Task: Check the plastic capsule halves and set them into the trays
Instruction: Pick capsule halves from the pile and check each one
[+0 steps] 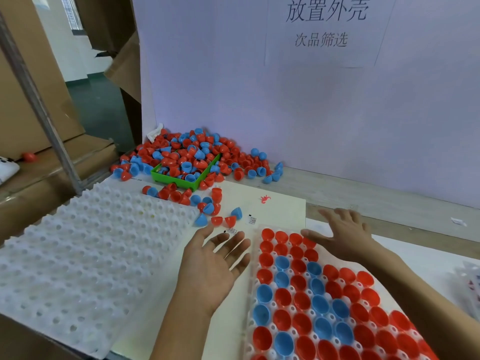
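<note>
A heap of red and blue capsule halves (192, 152) lies at the back, spilling over a green tray (181, 179). More loose halves (207, 203) are scattered nearer to me. The clear tray (272, 307) at the right holds several red and blue halves, open side up. At the left lies a white dimpled tray (91, 242) with nothing in it. My left hand (213, 266) hovers palm-up, fingers spread, between the two trays and holds nothing. My right hand (342, 235) is flat with straight fingers over the far corner of the filled tray.
A white board with printed Chinese characters (324, 22) stands upright behind the table. Cardboard boxes (26, 100) and a metal post (39, 105) are at the left. Small paper labels (252, 219) lie near the loose halves. A plastic bag (467, 281) lies at the right edge.
</note>
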